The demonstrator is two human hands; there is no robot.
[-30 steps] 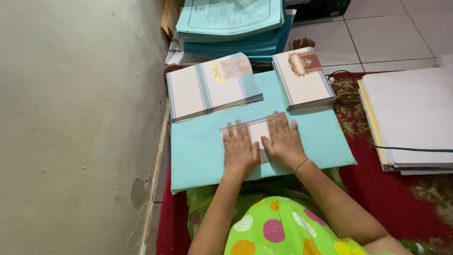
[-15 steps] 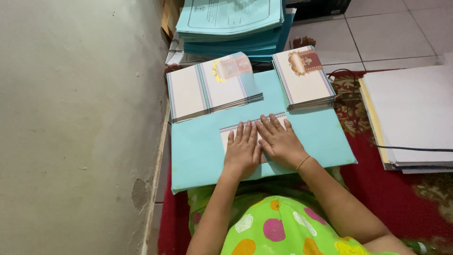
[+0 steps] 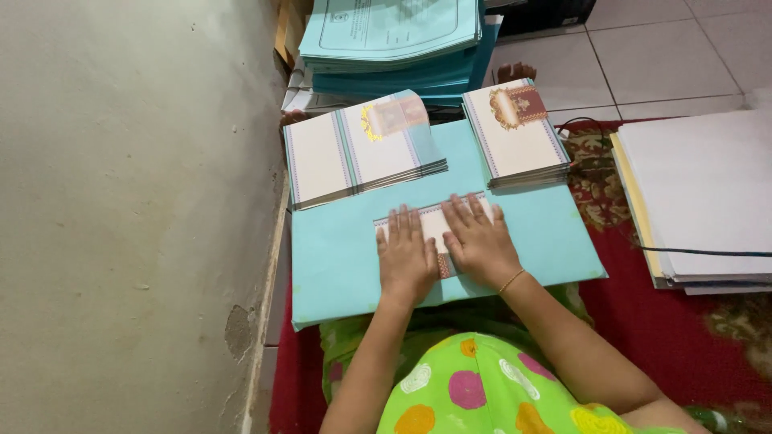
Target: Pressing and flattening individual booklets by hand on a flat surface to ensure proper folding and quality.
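Nearest to me, over my lap in its green spotted cloth (image 3: 474, 394), both my hands lay flat and open, palms down, gripping nothing. My left hand (image 3: 408, 259) and my right hand (image 3: 480, 241) sat side by side, pressing on a small folded card (image 3: 434, 227), white with a patterned border, most of it hidden beneath my fingers. The card lay in the middle of a large light-blue folder (image 3: 338, 257) that served as my work surface, resting across my knees above the red carpet (image 3: 635, 313).

I judged the card thin and light, stiff enough to keep a crease but easy to dent or slide on the smooth folder; the free edges beside my fingertips looked the safest place to lift it.

Just beyond my hands stood two stacks of like cards: a wider one (image 3: 362, 153) to the left, its top sheet curling up, and a narrower one (image 3: 515, 133) to the right. Well off to the right lay a pile of white sheets (image 3: 708, 193). Farthest away rose a stack of blue folders (image 3: 394, 40).
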